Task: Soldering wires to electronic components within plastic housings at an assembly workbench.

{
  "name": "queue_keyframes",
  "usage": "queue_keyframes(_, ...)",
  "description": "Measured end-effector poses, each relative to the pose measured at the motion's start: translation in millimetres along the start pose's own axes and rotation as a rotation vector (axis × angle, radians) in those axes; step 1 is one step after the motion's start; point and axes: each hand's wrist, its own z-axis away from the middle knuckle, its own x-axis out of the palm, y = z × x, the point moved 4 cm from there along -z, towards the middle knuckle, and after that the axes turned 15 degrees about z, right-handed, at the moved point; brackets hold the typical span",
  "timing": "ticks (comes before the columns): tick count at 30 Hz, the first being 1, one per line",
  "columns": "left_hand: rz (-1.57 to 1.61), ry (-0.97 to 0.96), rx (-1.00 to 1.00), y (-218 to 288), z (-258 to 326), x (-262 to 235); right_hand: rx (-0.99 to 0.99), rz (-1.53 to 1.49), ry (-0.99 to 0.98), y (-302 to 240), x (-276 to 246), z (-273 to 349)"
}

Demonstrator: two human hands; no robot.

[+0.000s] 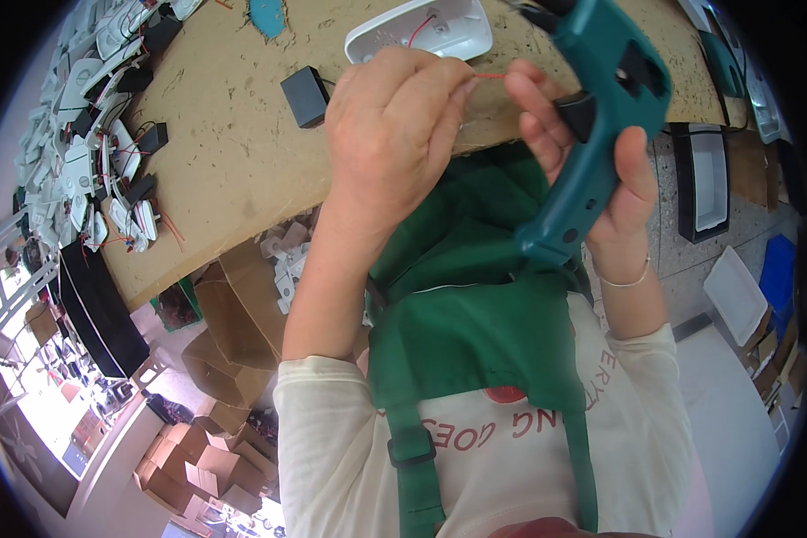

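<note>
My left hand point(390, 134) is closed, with thumb and fingertips pinching the end of a thin red wire point(488, 76). The wire runs across toward the fingers of my right hand point(620, 202). That hand grips the handle of a teal pistol-shaped tool point(592, 152) with a black trigger point(577, 115). The tool's dark front end reaches the top edge of the picture. Behind my left hand lies a white plastic housing point(471, 36), open side up, with a red wire inside. A black rectangular box point(305, 97) with a short lead sits left of my left hand.
The brown worktable point(215, 152) has a worn top. White housings with wires and black boxes are piled along its left side point(85, 143). Cardboard boxes point(233, 332) stand below. At the right are a black-rimmed white tray point(708, 179) and a white lid-like piece point(735, 291).
</note>
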Motion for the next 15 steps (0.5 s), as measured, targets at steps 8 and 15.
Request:
queue_keyframes(8,-0.365,-0.003,-0.118,10,-16,-13,-0.207,0.54,0.076,-40,-39,34)
queue_keyframes(15,0.238,0.396,0.228,-6,-26,-6,-0.179,0.863,0.259,-40,-40,69)
